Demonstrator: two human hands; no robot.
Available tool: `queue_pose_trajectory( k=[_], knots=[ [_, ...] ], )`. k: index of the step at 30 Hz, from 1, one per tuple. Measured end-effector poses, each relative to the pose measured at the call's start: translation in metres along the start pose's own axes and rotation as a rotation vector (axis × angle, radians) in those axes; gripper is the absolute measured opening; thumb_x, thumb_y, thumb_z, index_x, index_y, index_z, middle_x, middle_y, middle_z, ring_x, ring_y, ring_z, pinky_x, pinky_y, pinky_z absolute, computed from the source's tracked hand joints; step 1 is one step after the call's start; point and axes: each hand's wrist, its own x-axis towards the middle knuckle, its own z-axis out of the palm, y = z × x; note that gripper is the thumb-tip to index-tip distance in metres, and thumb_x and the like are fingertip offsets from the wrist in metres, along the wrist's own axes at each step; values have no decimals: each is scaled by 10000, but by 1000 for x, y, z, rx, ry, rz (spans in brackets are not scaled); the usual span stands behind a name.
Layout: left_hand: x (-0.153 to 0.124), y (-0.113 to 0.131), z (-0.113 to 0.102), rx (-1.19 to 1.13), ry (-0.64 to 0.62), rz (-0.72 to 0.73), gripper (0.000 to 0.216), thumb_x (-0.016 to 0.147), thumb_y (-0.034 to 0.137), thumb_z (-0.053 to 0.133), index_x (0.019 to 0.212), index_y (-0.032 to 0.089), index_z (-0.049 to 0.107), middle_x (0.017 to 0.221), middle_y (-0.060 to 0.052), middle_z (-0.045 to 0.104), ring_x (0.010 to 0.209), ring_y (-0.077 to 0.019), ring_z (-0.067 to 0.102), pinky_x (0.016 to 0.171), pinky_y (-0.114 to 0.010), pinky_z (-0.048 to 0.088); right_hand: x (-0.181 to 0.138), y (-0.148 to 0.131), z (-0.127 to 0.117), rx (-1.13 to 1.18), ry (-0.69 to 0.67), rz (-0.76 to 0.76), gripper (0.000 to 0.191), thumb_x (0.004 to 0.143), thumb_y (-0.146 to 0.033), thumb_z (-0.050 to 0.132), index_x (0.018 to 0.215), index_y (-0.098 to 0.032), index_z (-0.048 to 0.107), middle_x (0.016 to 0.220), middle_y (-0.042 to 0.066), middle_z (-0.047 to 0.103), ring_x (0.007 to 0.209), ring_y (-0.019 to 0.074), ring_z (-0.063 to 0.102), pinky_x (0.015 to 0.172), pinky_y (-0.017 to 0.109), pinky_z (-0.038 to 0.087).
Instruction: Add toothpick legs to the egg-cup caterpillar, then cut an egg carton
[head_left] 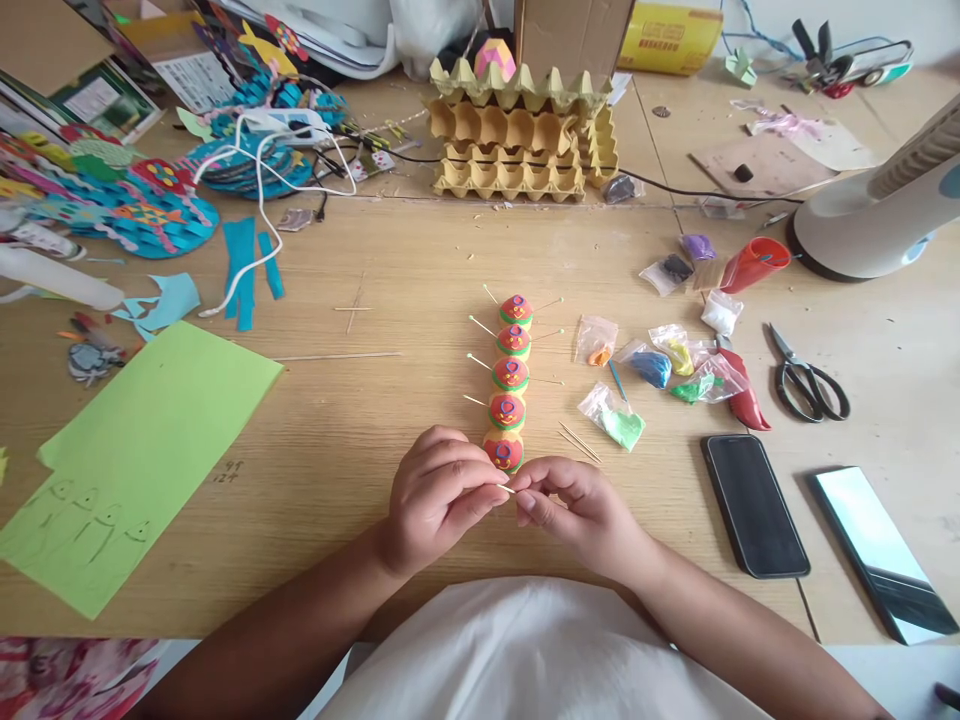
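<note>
The left hand [442,495] has a thin stick [506,488] pinched between thumb and forefinger, and the right hand [581,508] closes thumb and finger at its other end; whether a scrap of clay is caught there is too small to tell. Just beyond the fingertips stands the row of five domes [510,376], red-topped, green-edged, running away across the table [375,260]. And the score? Faces are on all five. The far three carry sticks on both sides, the fourth shows just one, on its left, with no pale tip visible, and the nearest shows none. By that count, the near end looks to be what's left. Off to the right, spare sticks [579,443] lie loose beside the bag of light green clay [621,428], with scissors [806,385] farther out.
</note>
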Motion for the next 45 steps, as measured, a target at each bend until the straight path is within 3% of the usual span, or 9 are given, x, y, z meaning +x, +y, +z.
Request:
queue_pose_trajectory(
  k=[4,9,15,22,31,40,45],
  knots=[
    [0,0,1,-34,-7,-36,133,974,219,592,867,209,671,775,-10,720,753,-149,603,752,-326,502,-1,2,1,7,1,14,158,972,-333,609,972,-191,679,764,1,678,687,103,611,628,233,457],
    [-3,-2,1,-128,-16,-101,224,1007,345,537,995,204,710,877,-54,722,850,-185,616,797,-363,505,0,5,2,168,41,71,154,951,-356,648,974,-204,668,760,-11,674,679,96,614,632,229,478],
    [-5,-2,2,-182,-1,-178,158,917,140,584,985,198,716,897,-51,708,864,-186,620,813,-373,504,1,6,1,314,57,119,149,921,-350,696,956,-208,667,748,-23,672,672,72,625,640,200,499],
    [-2,0,4,-177,21,-160,123,853,100,675,916,201,704,819,-23,707,787,-160,613,768,-350,501,3,7,3,284,51,122,159,908,-356,709,947,-205,678,754,-21,674,672,74,633,617,193,503],
    [-1,1,5,-162,6,-184,116,891,113,631,870,210,691,799,-20,716,774,-159,625,758,-346,515,3,5,4,240,56,160,241,891,-431,714,944,-200,671,752,-7,674,668,94,635,625,226,530],
    [-5,-2,3,-277,14,-281,186,951,159,558,979,202,736,906,-51,729,868,-176,635,804,-359,515,3,6,-1,354,13,222,273,886,-454,718,932,-193,652,708,-12,704,619,88,646,613,219,545],
    [-4,-2,4,-238,16,-247,104,897,150,649,945,200,726,863,-43,718,827,-169,629,786,-356,517,4,6,0,336,7,231,297,873,-472,727,929,-190,653,718,-7,704,626,96,649,623,233,555]
  ],
)
